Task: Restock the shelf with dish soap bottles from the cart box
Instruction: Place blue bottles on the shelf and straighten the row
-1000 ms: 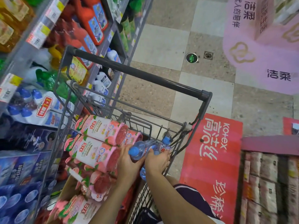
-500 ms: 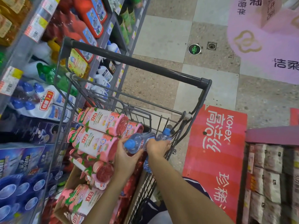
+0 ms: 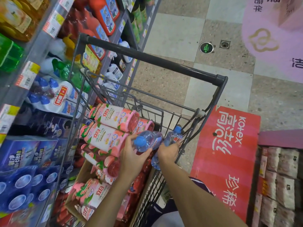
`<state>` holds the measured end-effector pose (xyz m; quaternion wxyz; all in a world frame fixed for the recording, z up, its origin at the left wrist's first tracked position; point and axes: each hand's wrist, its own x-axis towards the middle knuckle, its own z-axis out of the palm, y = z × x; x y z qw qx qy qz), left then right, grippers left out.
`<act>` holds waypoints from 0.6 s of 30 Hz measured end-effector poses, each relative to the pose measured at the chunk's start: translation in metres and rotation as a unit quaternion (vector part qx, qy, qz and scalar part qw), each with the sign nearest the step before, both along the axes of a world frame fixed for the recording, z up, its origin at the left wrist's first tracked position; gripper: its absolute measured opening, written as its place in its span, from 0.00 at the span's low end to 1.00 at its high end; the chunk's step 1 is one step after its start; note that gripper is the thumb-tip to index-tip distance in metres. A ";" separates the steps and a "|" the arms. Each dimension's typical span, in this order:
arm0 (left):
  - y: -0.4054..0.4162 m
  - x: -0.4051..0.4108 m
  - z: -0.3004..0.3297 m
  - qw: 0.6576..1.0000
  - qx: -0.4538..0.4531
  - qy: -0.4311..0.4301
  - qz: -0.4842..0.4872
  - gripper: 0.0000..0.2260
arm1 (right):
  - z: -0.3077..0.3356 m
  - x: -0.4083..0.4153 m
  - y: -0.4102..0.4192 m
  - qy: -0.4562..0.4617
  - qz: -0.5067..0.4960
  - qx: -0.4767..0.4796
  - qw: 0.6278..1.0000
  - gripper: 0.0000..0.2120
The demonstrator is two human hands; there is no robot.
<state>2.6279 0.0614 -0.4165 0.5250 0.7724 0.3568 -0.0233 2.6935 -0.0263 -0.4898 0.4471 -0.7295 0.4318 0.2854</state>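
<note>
A blue-capped bottle [image 3: 144, 143] is gripped by the left hand [image 3: 132, 158] above the cart [image 3: 219, 81]; a second bottle [image 3: 173, 137] is clutched by the right hand [image 3: 168, 152] — slips risked onto the pink bottles [image 3: 105, 136] in the box [image 3: 77, 190].

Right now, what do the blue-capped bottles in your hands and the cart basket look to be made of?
Blue-capped bottles: clear, blue-tinted plastic by the look, glossy; light passes through the body and the cap is opaque blue. Cart: thin dark-grey wire grid, likely coated metal, matte. Box under the pink packs: plain brown cardboard, judging by its flap.
</note>
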 end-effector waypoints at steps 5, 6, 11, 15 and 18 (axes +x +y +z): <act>0.004 -0.005 0.015 1.000 0.014 -0.011 0.009 0.23 | -0.013 -0.004 0.003 -0.014 -0.013 0.004 1.000 0.36; 0.006 -0.003 0.018 0.999 0.013 -0.017 0.024 0.23 | -0.014 -0.005 0.005 -0.010 -0.013 0.005 1.000 0.35; 0.021 0.019 0.023 0.999 0.018 -0.032 0.019 0.21 | -0.019 -0.012 0.014 0.012 -0.034 0.046 0.998 0.23; 0.019 0.021 0.019 0.999 0.021 0.002 -0.029 0.22 | -0.066 -0.027 0.011 0.054 0.004 0.054 0.997 0.29; 0.015 0.011 0.017 0.999 0.018 0.012 -0.034 0.22 | -0.047 -0.024 0.003 0.069 0.044 0.029 0.996 0.24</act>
